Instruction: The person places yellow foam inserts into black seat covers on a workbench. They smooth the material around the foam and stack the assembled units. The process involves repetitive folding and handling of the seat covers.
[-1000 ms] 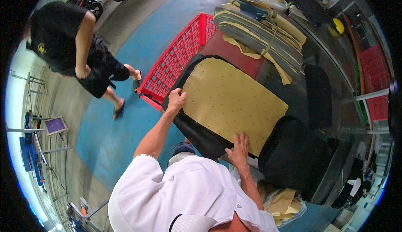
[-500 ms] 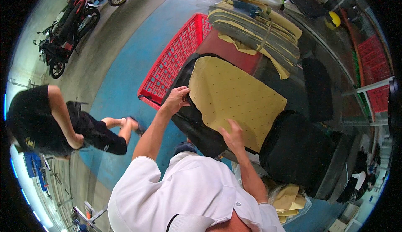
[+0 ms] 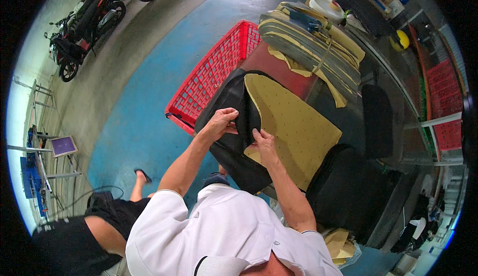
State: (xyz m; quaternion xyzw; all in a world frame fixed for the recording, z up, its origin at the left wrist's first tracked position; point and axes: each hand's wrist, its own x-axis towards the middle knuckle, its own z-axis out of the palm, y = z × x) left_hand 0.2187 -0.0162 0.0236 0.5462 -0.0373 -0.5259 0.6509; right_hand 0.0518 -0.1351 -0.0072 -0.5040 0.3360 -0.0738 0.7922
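A large seat-shaped piece with a yellow dotted foam inside and a black cover lies in front of me, partly over a red plastic crate. My left hand grips the folded black edge of the cover. Close beside it, my right hand pinches the same black edge where it folds over the yellow foam.
A stack of similar yellow and black pieces lies further back. A black seat part sits at my right. Another person in black bends down at lower left. Motorbikes stand at upper left, and red crates at the right.
My hands have come together from the piece's left and lower edges, and the black cover is now folded over the yellow foam. The person in black moved from upper left down to lower left.
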